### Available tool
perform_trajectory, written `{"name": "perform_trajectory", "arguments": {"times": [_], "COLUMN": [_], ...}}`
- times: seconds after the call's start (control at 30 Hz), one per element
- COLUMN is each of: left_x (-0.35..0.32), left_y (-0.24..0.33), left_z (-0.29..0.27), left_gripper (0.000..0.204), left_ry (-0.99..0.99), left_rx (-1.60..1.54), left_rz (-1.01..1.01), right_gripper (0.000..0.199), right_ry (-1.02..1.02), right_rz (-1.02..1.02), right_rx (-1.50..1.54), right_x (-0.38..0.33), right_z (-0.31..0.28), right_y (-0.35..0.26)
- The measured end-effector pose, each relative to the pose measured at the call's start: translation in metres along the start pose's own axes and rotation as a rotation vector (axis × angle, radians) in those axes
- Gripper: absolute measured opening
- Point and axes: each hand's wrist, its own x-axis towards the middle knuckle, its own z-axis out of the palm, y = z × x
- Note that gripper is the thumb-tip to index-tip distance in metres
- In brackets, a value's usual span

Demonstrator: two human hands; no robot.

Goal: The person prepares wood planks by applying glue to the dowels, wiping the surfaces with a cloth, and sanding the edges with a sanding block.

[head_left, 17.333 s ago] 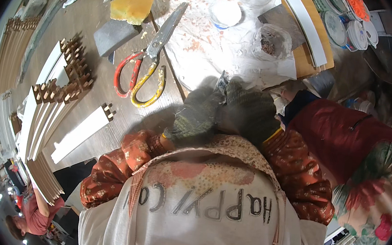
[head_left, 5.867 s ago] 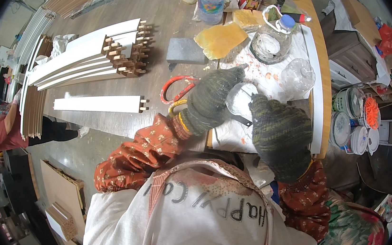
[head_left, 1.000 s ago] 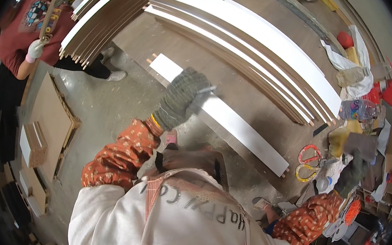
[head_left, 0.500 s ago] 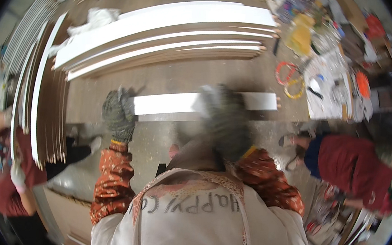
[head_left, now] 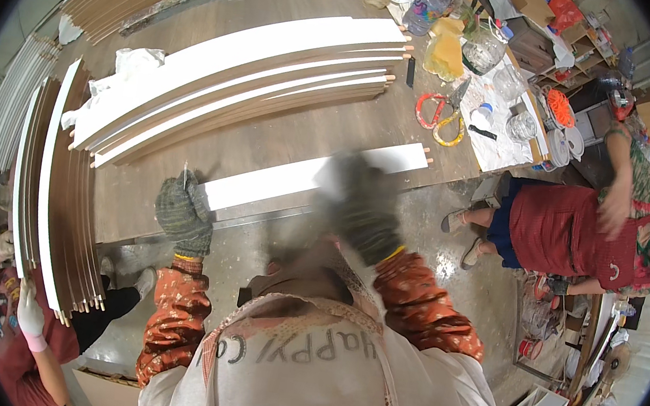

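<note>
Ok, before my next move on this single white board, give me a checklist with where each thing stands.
1. Long, narrow white board resting on the brown wooden table: ok.
2. Left hand, in a grey-green knitted glove, at the board's left end: ok.
3. Right hand, in a matching glove, gripping firmly: cannot tell, it is blurred.
4. Light wooden pegs at the board's right end: ok.
5. Large metal scissors with red and yellow handles, apart from the board: ok.

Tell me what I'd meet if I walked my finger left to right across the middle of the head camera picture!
Board stack at the table's left end → left gloved hand → right gloved hand → red-and-yellow scissors → small black strip → bright orange bundle.
</note>
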Motion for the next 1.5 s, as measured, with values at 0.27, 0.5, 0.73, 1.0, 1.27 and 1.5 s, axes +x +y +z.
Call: {"name": "perform_trajectory", "arguments": {"times": [0.27, 0.5, 0.73, 1.0, 1.27, 1.5], "left_x": [-0.001, -0.006, 0.002, 0.003, 0.038, 0.028], "left_y": [0.008, 0.004, 0.008, 0.007, 0.076, 0.089], "left_z": [-0.002, -0.004, -0.003, -0.021, 0.008, -0.046], "left_gripper": [0.022, 0.022, 0.019, 0.026, 0.016, 0.001], "left_ry": [-0.006, 0.01, 0.023, -0.26, 0.003, -0.14], "left_rx": [0.071, 0.051, 0.006, 0.034, 0.119, -0.044], "left_rz": [-0.008, -0.082, -0.059, -0.189, -0.056, -0.019], "right_gripper": [0.057, 0.032, 0.049, 0.046, 0.063, 0.053], "right_ry": [0.097, 0.137, 0.098, 0.059, 0.245, 0.237], "right_rz": [-0.058, -0.14, -0.393, -0.228, -0.527, -0.993], "right_rx": [-0.255, -0.339, 0.231, -0.267, -0.145, 0.112], "right_x": [-0.006, -0.002, 0.032, 0.007, 0.043, 0.08], "right_z": [0.015, 0.01, 0.016, 0.009, -0.041, -0.04], "right_y": [0.015, 0.082, -0.078, 0.122, 0.091, 0.013]}}
